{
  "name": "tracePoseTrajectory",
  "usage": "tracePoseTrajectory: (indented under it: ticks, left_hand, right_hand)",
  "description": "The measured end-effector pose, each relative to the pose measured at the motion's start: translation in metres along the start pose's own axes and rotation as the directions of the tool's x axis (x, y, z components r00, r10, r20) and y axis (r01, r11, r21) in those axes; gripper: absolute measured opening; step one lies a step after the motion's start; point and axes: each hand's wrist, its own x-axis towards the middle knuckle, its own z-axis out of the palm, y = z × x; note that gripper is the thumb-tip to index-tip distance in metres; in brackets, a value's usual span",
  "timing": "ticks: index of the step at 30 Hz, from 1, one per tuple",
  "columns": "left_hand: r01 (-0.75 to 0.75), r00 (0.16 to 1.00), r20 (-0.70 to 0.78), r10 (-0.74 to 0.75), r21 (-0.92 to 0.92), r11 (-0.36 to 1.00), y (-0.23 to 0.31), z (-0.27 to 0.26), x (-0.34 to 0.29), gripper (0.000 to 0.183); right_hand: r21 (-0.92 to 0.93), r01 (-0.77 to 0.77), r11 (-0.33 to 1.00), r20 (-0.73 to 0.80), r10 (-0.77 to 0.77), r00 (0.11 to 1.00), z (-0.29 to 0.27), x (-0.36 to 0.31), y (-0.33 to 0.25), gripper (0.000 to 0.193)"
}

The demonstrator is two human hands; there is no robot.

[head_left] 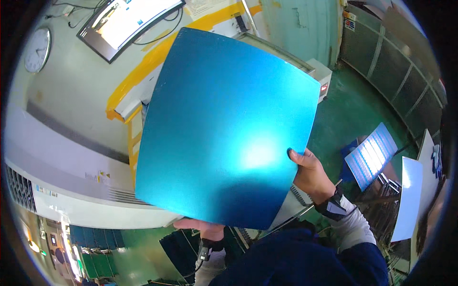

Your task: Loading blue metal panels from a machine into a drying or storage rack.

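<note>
A large blue sheet, smooth and shiny, is held up in front of me and fills the middle of the head view. My right hand is closed on its right edge, the thumb on the near face and the other fingers hidden behind. At the bottom edge, my left hand supports the sheet, most of its fingers out of sight behind it. A bright glare lies on the sheet's lower right part, with a dark shadow below.
A long white machine housing runs along the left. Beyond the sheet are a wall screen, a clock and a small white box. To the right stand a striped shiny panel and a pale panel.
</note>
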Motion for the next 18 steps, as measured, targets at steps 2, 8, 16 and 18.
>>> tracePoseTrajectory:
  ticks: [2,8,16,18]
  left_hand:
    - [0.093,0.983,-0.159,-0.095,-0.022,0.995,0.002,0.038,0.015,0.100]
    - [0.356,0.867,-0.410,-0.284,0.110,0.928,0.006,0.038,0.019,0.061]
    - [0.336,0.834,-0.491,-0.252,0.089,0.938,0.002,0.037,0.026,0.063]
    - [0.354,0.821,-0.501,-0.272,0.074,0.932,0.003,0.037,0.026,0.063]
  right_hand:
    - [0.027,0.026,0.999,-0.008,-0.026,1.000,-0.006,0.000,-0.002,0.041]
    - [0.029,0.024,0.999,-0.055,-0.023,0.998,-0.013,-0.002,-0.004,0.038]
    - [0.049,-0.013,0.999,0.005,0.012,1.000,-0.024,-0.001,-0.009,0.038]
    - [0.056,-0.022,0.998,-0.001,0.022,1.000,-0.029,0.002,-0.008,0.037]
